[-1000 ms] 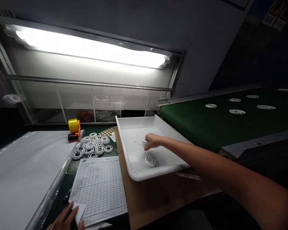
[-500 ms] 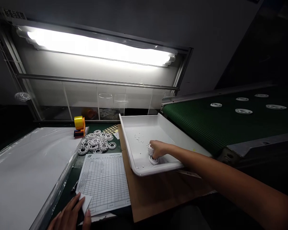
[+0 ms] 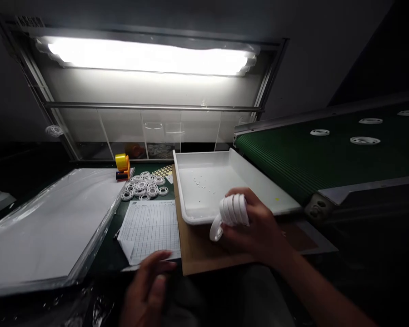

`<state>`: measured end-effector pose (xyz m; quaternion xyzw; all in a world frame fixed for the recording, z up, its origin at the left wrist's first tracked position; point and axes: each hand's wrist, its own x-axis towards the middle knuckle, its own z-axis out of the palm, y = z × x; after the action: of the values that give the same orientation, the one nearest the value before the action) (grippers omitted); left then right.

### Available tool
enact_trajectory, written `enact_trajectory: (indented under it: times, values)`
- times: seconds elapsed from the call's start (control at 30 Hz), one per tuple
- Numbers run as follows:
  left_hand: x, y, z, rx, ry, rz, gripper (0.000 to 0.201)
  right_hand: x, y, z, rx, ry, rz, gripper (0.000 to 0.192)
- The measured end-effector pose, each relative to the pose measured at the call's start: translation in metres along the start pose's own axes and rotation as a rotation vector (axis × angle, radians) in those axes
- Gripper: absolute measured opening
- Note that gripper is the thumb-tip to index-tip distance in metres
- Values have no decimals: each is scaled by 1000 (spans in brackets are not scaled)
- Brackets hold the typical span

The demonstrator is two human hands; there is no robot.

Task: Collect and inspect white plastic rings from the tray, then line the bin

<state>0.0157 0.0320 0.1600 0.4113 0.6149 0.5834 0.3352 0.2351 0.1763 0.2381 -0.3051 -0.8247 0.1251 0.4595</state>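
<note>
Far left, a big flat stack of white sheets (image 3: 51, 222) in clear wrap lies on the dark bench. Just right of its far corner, a yellow tape roll on an orange holder (image 3: 122, 166). Beside that, a loose pile of white rings (image 3: 144, 185), flat, overlapping, holes showing dark. Near side of the pile: a printed grid form (image 3: 150, 229), one near corner creased.

My left hand (image 3: 146, 290) is low in the near foreground, blurred, fingers loosely spread, palm roughly up, nothing in it. It sits just near the form's near edge; can't tell if it touches the paper.

Right of the form, a brown board (image 3: 194, 247) under a white tray (image 3: 259, 181). Tray floor has only small white flecks on it.

My right hand (image 3: 255, 227) is over the tray's near rim and the board, fingers curled closed round a stack of white rings (image 3: 233, 210). The stack is held sideways, ring edges showing as several parallel white ribs, matte white plastic, all the same width, packed face to face. One more ring (image 3: 216, 231) hangs tilted off the near-left end, below the stack, its centre hole visible; looks caught by my thumb side, contact unclear. The stack is off the tray floor, in the air.

Far right, a green ribbed conveyor belt (image 3: 293, 159) with more white rings (image 3: 364, 140) lying flat, well apart from each other.
</note>
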Motion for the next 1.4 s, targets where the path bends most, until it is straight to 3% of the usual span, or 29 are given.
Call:
enact_trajectory:
  times: [0.07,0.1,0.17,0.23,0.4,0.47,0.53,0.6,0.67,0.77,0.93,1.1,1.4]
  values:
    - [-18,23,38,-347,-355,-230,97,-43,-26,15,-45,186,-39,24]
    - [-25,29,53,-440,-427,-303,110,-65,-35,22,-51,225,2,35]
    - [-37,33,75,-540,-435,-415,118,-104,-47,33,11,321,109,48]
    - [-46,32,84,-556,-376,-448,111,-134,-54,33,121,369,191,54]
    - [-56,30,67,-469,-328,-360,102,-164,-61,-4,283,209,352,59]
    - [-54,26,55,-322,-513,-287,95,-161,-60,-21,307,121,333,56]
    - [-52,22,46,-208,-759,-257,94,-157,-56,-30,288,-14,171,39]
    - [-54,21,42,-182,-847,-291,101,-156,-52,-31,338,-148,85,36]
    - [-57,24,42,-195,-827,-309,101,-161,-49,-26,465,-226,165,61]
    - [-63,33,47,-199,-812,-282,82,-175,-50,-15,643,-211,318,87]
    - [-71,44,55,-168,-748,-335,80,-191,-51,-5,579,-137,258,80]
    - [-78,48,54,60,-695,-325,74,-197,-48,-5,610,-199,315,83]
    - [-72,41,57,-37,-774,-474,67,-195,-64,-10,918,-240,678,78]
